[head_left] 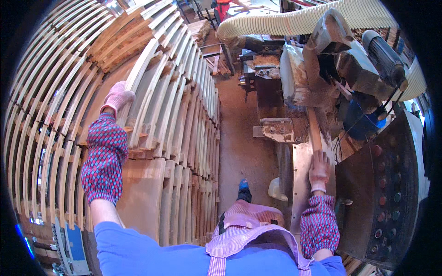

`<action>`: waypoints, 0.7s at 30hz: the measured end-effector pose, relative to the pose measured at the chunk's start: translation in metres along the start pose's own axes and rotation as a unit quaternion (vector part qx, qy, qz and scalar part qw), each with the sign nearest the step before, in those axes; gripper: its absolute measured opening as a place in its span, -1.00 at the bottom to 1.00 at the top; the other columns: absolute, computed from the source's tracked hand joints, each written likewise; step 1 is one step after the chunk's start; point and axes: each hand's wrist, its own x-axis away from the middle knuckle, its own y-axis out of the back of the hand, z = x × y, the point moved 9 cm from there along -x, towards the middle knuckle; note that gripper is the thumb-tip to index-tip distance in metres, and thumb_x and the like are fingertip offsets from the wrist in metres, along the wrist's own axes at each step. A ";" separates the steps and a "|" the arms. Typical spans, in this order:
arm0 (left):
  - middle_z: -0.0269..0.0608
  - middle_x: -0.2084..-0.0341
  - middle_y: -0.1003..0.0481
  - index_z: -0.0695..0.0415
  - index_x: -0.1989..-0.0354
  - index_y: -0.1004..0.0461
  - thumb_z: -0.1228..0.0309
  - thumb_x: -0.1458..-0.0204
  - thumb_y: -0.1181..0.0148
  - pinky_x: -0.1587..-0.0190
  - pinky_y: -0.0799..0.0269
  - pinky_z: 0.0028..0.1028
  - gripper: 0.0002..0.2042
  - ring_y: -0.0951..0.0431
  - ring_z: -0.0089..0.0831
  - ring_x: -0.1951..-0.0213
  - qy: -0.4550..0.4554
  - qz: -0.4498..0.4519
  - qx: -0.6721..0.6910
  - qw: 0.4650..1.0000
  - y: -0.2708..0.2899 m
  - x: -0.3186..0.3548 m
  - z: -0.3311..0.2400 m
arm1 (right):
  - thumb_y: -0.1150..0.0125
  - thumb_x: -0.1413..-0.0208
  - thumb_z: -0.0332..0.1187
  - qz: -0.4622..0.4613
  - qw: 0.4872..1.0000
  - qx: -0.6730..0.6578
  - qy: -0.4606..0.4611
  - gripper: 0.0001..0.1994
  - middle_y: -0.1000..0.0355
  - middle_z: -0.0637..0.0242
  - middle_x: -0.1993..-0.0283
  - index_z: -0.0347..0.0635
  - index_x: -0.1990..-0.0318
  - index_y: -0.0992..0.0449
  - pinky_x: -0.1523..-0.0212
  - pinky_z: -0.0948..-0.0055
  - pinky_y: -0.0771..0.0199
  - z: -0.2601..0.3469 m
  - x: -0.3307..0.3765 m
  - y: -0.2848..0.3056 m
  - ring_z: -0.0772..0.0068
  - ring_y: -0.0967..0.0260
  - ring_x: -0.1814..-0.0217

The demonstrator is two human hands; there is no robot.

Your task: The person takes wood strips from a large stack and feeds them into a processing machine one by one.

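My left hand [118, 96], in a pink glove, is closed round the near end of a pale wooden strip [142, 64] on top of the stacked boards at the left. Over at the machine on the right, a second wooden strip [314, 129] lies along the metal bed [301, 172]. My right hand [319, 170], gloved too, rests on the near end of that strip with its fingers stretched forward. The strip's far end runs under the machine head [317, 83], where it is hidden.
Tall stacks of slatted wood [179, 106] fill the left side. A ribbed hose [304, 25] and a motor [384, 55] sit over the machine. A dark panel with coloured buttons [384, 198] stands at right. Dusty floor [237, 124] runs between stack and machine; another person [222, 9] is far off.
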 end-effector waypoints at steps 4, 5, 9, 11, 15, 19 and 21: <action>-0.12 0.27 -0.54 0.32 0.05 -0.47 0.35 0.24 -0.18 0.20 -0.51 -0.45 -0.51 -0.55 -0.39 0.33 -0.065 0.166 0.489 0.854 0.015 0.094 -0.054 | -0.02 -0.21 -0.33 -0.039 0.964 -0.245 -0.097 -0.56 -0.29 0.03 -0.29 -0.23 -0.23 -0.35 -0.35 0.16 -0.17 0.015 -0.025 0.040 -0.03 -0.21 -0.32; -0.11 0.28 -0.54 0.34 0.00 -0.43 0.32 0.22 -0.16 0.24 -0.51 -0.51 -0.47 -0.55 -0.43 0.33 -0.061 0.145 0.569 0.807 0.019 0.117 -0.073 | -0.06 -0.21 -0.35 -0.077 0.921 -0.369 -0.101 -0.55 -0.31 0.04 -0.29 -0.26 -0.25 -0.34 -0.36 0.20 -0.18 0.019 -0.019 0.029 0.01 -0.22 -0.34; -0.09 0.24 -0.53 0.32 -0.10 -0.33 0.39 0.09 -0.25 0.12 -0.56 -0.37 -0.47 -0.60 -0.31 0.26 -0.069 0.162 0.786 0.593 -0.044 0.202 -0.165 | -0.19 -0.16 -0.42 0.116 0.670 -0.733 0.025 -0.54 -0.35 0.09 -0.27 -0.33 -0.23 -0.37 -0.34 0.43 -0.19 0.162 0.028 0.168 0.34 -0.27 -0.32; -0.11 0.23 -0.52 0.29 -0.11 -0.35 0.34 0.01 -0.27 0.14 -0.56 -0.35 -0.50 -0.59 -0.27 0.26 -0.051 0.258 0.853 0.452 -0.090 0.237 -0.231 | -0.22 -0.14 -0.43 0.132 0.549 -0.824 0.057 -0.37 -0.23 0.10 -0.37 -0.31 -0.36 -0.17 -0.34 0.41 -0.19 0.199 0.059 0.205 0.33 -0.25 -0.34; -0.20 0.24 -0.52 0.23 -0.08 -0.40 0.03 -0.13 -0.21 0.20 -0.53 -0.40 -0.47 -0.56 -0.42 0.27 -0.018 0.249 0.857 0.451 -0.196 0.291 -0.321 | -0.35 0.00 -0.37 0.044 0.816 -0.565 0.113 -0.11 -0.03 -0.06 -0.45 -0.33 -0.43 0.07 -0.34 0.35 -0.20 0.203 0.096 0.223 0.19 -0.11 -0.43; -0.22 0.31 -0.51 0.18 -0.06 -0.39 -0.29 -0.16 0.14 0.24 -0.51 -0.38 -0.30 -0.54 -0.42 0.34 0.084 0.292 0.846 0.438 -0.244 0.341 -0.378 | -0.32 0.02 -0.39 0.100 0.755 -0.648 -0.014 -0.24 -0.22 -0.14 -0.32 -0.34 -0.36 -0.13 -0.27 0.31 -0.31 0.125 0.152 0.181 0.00 -0.28 -0.32; -0.21 0.31 -0.49 0.18 -0.04 -0.38 -0.27 -0.18 0.20 0.25 -0.51 -0.35 -0.31 -0.50 -0.40 0.37 0.123 0.379 0.844 0.358 -0.294 0.354 -0.390 | -0.30 0.02 -0.42 0.024 0.879 -0.476 0.026 -0.28 -0.27 -0.20 -0.27 -0.35 -0.34 -0.17 -0.23 0.29 -0.36 0.089 0.210 0.183 -0.08 -0.36 -0.24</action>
